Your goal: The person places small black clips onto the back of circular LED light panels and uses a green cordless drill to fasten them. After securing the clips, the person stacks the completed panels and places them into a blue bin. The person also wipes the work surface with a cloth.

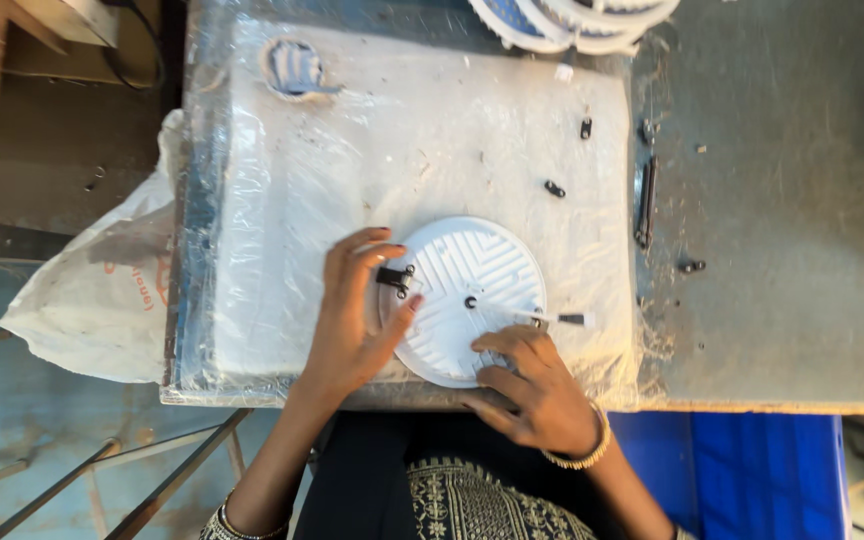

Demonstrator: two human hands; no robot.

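A round white ribbed plastic disc [477, 280] lies on a white pad wrapped in clear film [422, 140]. My left hand [352, 320] rests on the disc's left edge and pinches a small black clip [394, 277] there. My right hand [532, 385] is at the disc's lower right rim, fingers curled around a thin tool [557, 319] with a pale shaft and a dark end pointing right. A small dark hole sits near the disc's centre.
Loose black clips [554, 188] lie on the pad and on the grey bench [782, 200], beside a dark rod-like tool [644, 205]. Stacked white discs [572, 20] sit at the far edge. A white plastic bag [102, 290] hangs off the left side.
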